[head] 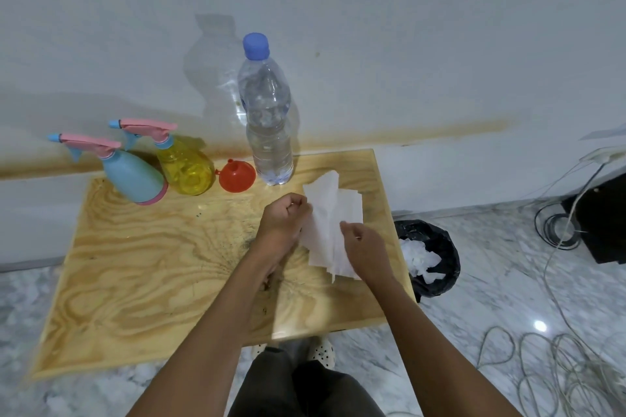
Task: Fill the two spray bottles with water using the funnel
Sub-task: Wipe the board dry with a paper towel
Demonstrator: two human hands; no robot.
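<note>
A blue spray bottle (133,176) and a yellow see-through spray bottle (186,166), both with pink trigger heads screwed on, stand at the table's back left. To their right a red funnel (237,175) rests mouth down. A tall clear water bottle (267,112) with a blue cap stands beside it, capped and partly full. Both hands are at white paper tissues (330,230) lying on the table's right side. My left hand (283,222) pinches the tissues' left edge. My right hand (364,245) grips their lower right part.
The wooden table (152,264) stands against a white wall. A black-lined bin (428,257) holding crumpled white paper sits on the marble floor just off the table's right edge. Cables and a dark box lie on the floor at the right.
</note>
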